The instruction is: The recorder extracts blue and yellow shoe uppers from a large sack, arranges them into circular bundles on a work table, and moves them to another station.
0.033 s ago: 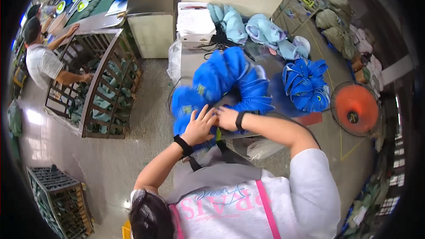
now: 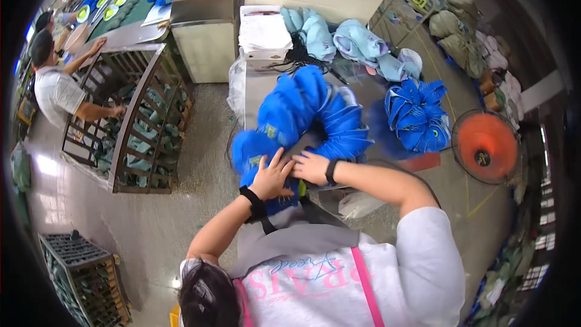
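A long curved row of overlapping bright blue fabric pieces [image 2: 289, 106], which look like shoe uppers, lies on the metal table in front of me. My left hand [image 2: 272, 177] rests on the row's near left end, fingers spread over the blue fabric. Close beside it, my right hand [image 2: 311, 168] has bent fingers on the same piece, the fingertips partly hidden. A small yellow-green bit [image 2: 302, 188] shows just below the hands. Each wrist wears a black band. To the right sits a separate round bunch of blue uppers [image 2: 417, 115].
Light blue uppers [image 2: 357, 41], black laces [image 2: 296, 54] and a white paper stack [image 2: 264, 29] line the table's far side. An orange-red fan [image 2: 484, 146] stands right. At left, a person [image 2: 59, 91] reaches into a slatted cart [image 2: 140, 124] of green pieces; another crate [image 2: 85, 272] stands nearer.
The whole view has shifted slightly. My right hand sits a little nearer to me, and both hands stay at the same end of the blue row.
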Demonstrator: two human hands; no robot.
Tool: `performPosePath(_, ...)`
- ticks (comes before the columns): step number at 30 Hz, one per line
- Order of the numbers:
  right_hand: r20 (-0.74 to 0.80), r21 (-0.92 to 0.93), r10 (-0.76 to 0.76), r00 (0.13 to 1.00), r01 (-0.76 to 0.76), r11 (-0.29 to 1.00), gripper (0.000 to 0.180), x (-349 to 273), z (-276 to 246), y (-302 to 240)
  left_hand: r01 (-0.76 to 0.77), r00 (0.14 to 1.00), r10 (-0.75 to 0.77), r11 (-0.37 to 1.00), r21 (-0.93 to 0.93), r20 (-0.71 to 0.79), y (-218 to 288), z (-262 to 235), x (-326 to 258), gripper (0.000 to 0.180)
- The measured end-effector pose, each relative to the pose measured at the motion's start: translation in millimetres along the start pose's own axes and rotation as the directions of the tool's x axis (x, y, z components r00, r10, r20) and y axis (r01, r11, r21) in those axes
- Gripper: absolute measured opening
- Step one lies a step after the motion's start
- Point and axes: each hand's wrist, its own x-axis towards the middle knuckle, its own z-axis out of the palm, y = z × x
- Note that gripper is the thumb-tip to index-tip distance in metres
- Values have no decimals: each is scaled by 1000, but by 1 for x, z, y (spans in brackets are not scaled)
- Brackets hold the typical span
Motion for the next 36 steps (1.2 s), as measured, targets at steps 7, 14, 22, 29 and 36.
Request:
performPosePath(7, -9, 205, 316, 949, -308, 929, 57, -82, -5, -5, -98, 995, 98, 994, -51, -1, -5, -4, 29, 70)
performPosePath(14, -30, 294, 407, 913, -381, 877, 33, -114, 13, 37, 138, 972, -177, 962, -237, -155, 2, 12, 88, 53)
performPosePath(22, -337, 574, 566, 753, -312, 757, 10, -138, -20, 147, -111, 993, 107, 991, -73, -58, 17, -42, 224, 57)
performPosePath(29, -316, 410, 742, 591, -620, 669, 48, -144, 14, 230, -113, 970, 159, 965, 237, -182, 14, 31, 342, 64)
performPosePath(36, -442, 334, 634, 635, -540, 773, 57, -172, 7, 224, -18, 983, 46, 988, 155, -179, -9, -20, 320, 44)
